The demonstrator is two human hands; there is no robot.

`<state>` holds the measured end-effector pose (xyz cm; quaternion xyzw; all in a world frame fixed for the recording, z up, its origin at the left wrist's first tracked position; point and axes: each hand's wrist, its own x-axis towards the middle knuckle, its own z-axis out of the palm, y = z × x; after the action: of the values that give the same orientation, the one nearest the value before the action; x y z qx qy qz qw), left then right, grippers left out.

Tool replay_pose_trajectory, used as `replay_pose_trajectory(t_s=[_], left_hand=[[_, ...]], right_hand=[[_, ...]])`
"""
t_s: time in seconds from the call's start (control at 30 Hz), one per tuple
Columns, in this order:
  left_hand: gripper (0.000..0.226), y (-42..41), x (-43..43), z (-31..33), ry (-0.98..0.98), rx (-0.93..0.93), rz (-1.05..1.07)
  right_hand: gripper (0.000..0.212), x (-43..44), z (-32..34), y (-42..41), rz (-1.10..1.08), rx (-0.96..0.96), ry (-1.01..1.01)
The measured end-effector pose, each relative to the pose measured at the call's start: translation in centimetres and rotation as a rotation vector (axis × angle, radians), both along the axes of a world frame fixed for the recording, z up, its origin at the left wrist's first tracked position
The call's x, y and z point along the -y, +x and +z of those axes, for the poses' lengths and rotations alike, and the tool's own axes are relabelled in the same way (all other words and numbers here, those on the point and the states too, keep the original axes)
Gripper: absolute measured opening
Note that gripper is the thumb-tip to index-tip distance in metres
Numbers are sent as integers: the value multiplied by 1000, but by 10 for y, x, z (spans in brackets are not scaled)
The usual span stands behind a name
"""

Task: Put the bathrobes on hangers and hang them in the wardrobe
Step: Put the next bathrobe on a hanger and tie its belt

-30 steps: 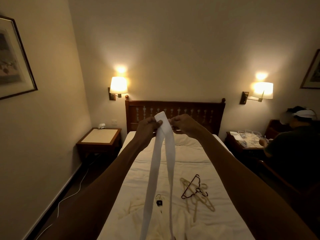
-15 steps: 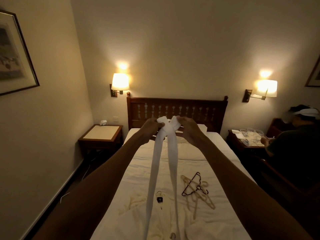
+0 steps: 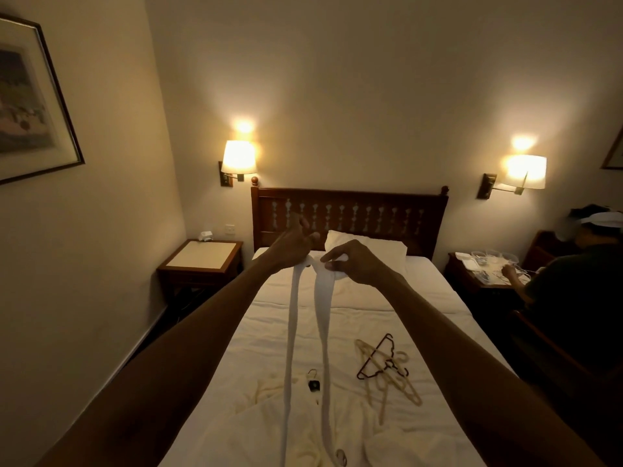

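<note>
While the bed [image 3: 421, 298] lies as before, cream bathrobes [image 3: 256, 429] heaped at its near end, the white belt [image 3: 323, 332] now hangs lower. Its top is in front of the pillow [image 3: 371, 247] rather than the headboard [image 3: 350, 210], and two strands drop to the robes. The hangers [image 3: 387, 369] stay piled right of the strands. The right hand [image 3: 354, 264] curls round the belt's looped top, fingers clamped on it. The left hand [image 3: 291, 246], just left, has spread its upper fingers. Whether its lower ones pinch the belt I cannot tell.
</note>
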<state>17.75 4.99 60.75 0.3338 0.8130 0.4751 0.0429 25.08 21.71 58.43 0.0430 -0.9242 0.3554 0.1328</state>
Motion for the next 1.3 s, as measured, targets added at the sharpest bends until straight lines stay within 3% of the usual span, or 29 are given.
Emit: replay_pose_trajectory(t_s=[0.07,0.2,0.33,0.53,0.67,0.77,0.83,0.9,1.13,1.3], left_hand=[[74,-7,-1,-6,51,-29,-5],[44,-3,0,-9,54,-107,34],[40,-5,3,-10,42,-91,36],[50,-4,28,-33,53,198,-158],[40,-2,44,-52,-1,397,-268],[34,8,46,-60,-193,373,-317],[42,17,45,-59,-205,378,-289],[35,22,42,-56,-169,397,-253],[24,50,31,-67,-400,384,-316],[13,69,14,-68,-194,421,-63]], right_hand=[[22,2,1,2,77,125,-116],[26,6,0,6,161,336,-358],[26,3,-8,14,233,504,-637],[39,-21,-22,30,317,587,-965],[41,-25,-23,38,317,645,-963],[49,-28,-25,38,317,660,-974],[52,-31,-27,37,305,671,-1011],[57,-31,-28,38,298,690,-1041],[42,-40,-34,51,218,651,-1081],[40,-47,-48,63,129,683,-1183]])
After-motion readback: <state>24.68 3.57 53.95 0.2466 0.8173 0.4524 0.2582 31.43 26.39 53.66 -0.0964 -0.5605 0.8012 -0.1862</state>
